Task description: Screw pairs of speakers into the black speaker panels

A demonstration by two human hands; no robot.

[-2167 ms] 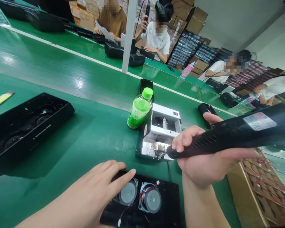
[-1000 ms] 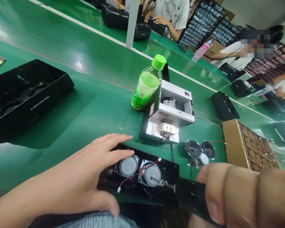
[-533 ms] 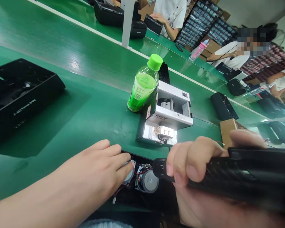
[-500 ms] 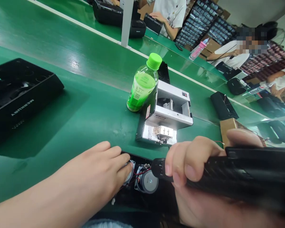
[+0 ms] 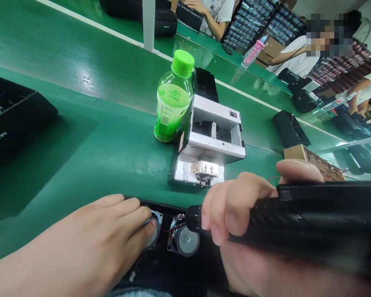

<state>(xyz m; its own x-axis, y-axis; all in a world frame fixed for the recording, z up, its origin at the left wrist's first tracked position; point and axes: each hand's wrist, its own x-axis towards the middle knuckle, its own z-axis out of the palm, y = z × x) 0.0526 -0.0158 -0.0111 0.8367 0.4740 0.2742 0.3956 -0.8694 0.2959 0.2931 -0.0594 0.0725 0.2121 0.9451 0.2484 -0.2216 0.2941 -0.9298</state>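
Observation:
My left hand [image 5: 89,235] lies over a black speaker housing [image 5: 163,268], its fingertips pressing down on a round speaker driver [image 5: 153,233], which they mostly hide. Just right of it sits a second driver [image 5: 184,241] with red and black wires. My right hand [image 5: 235,218] grips a black electric screwdriver [image 5: 290,218], and its chuck end [image 5: 193,218] hangs just above and beside the second driver. The bit is hidden. A white-and-silver bench machine [image 5: 208,140] stands beyond my hands, apart from both.
A green-capped bottle [image 5: 173,99] stands against the machine. A black speaker enclosure [image 5: 15,115] lies at the left on the green bench [image 5: 111,165]. A cardboard tray of wired parts [image 5: 309,159] sits at the right. Co-workers sit at another bench beyond a white post [image 5: 146,24].
My left hand has slid onto the first driver and covers more of it. The screwdriver has moved up and left from the lower right, now over the housing. The view has tilted slightly.

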